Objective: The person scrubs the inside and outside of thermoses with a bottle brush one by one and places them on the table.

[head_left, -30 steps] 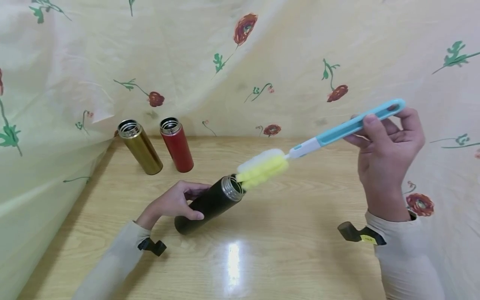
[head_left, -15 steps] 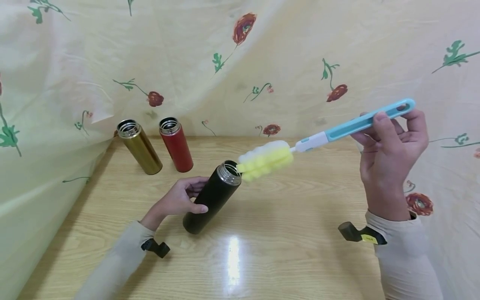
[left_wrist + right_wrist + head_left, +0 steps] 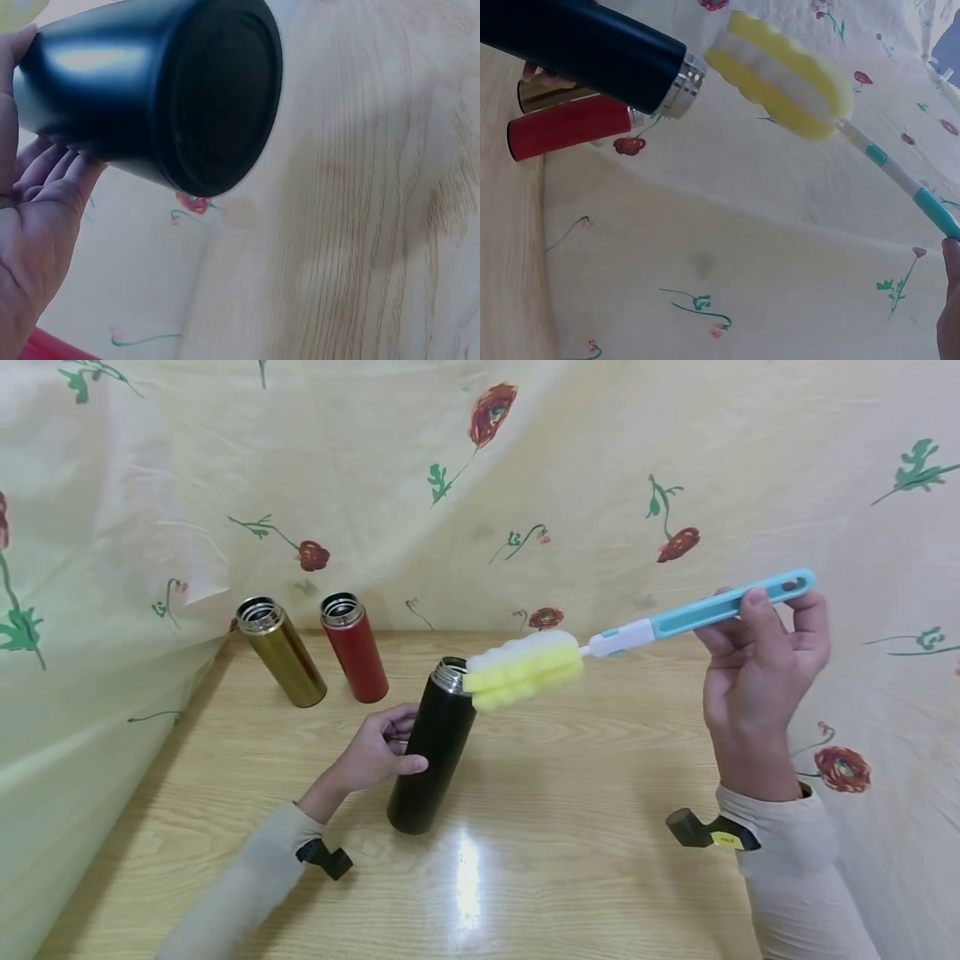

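Note:
My left hand [image 3: 377, 752] grips a black bottle [image 3: 435, 752] around its side, thumb across the front. The bottle leans slightly right, its steel neck up; the left wrist view shows its round base [image 3: 225, 97] above the table. Between the thumb and fingers of my right hand [image 3: 765, 668] is the blue handle of a bottle brush [image 3: 720, 610]. Its yellow and white sponge head [image 3: 525, 670] overlaps the bottle's neck in the head view. In the right wrist view the sponge [image 3: 780, 75] is outside the mouth, a small gap from the steel neck [image 3: 684, 86].
A gold bottle [image 3: 288, 664] and a red bottle [image 3: 356, 656], both without lids, stand at the back left of the wooden table [image 3: 585, 827]. A flowered cloth [image 3: 390, 468] hangs behind the table and along its sides.
My left hand has tipped the black bottle more upright and shifted right. The brush has come out of the bottle's mouth; my right hand moved right, then slightly back left.

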Available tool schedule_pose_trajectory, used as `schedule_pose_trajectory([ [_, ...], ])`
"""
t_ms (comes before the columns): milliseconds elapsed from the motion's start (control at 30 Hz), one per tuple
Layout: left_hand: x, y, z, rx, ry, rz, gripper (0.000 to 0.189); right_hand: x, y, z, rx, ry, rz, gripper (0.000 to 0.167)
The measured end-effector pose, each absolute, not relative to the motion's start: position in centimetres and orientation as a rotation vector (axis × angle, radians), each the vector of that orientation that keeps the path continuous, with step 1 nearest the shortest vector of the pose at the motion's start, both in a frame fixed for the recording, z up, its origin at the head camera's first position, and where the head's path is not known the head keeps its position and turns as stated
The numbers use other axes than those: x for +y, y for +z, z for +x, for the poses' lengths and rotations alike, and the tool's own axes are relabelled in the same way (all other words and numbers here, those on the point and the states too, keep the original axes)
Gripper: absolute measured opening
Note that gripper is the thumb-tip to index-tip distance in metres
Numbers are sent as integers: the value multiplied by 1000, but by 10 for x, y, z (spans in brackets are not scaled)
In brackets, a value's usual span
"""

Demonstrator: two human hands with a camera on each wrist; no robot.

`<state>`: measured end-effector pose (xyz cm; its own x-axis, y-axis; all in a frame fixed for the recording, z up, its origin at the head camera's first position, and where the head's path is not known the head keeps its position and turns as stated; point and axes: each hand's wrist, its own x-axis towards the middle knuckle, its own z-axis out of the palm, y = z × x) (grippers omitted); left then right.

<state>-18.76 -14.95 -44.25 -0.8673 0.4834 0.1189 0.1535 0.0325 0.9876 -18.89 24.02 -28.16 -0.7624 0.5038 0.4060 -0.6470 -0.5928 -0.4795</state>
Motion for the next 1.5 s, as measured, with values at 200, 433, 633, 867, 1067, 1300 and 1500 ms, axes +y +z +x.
schedule_pose_trajectory([
  [200, -144, -444, -186, 2042, 2024, 617, 79, 234, -291, -191, -800, 2398, 224, 19],
  [433, -140, -443, -184, 2005, 2090, 664, 80, 224, -303, -194, -726, 2484, 187, 14],
  [633, -140, -440, -182, 2006, 2087, 611, 62, 216, -312, -196, -694, 2530, 181, 15],
  [867, -138, -437, -182, 2002, 2093, 583, 64, 211, -321, -197, -666, 2562, 168, 14],
  [1067, -138, -434, -181, 1973, 2100, 605, 64, 206, -330, -198, -664, 2583, 154, 17],
  [1300, -137, -433, -181, 1888, 2176, 682, 68, 200, -341, -201, -715, 2625, 160, 18],
  [1500, -137, -432, -181, 1823, 2247, 691, 81, 195, -353, -203, -792, 2647, 85, 19],
])
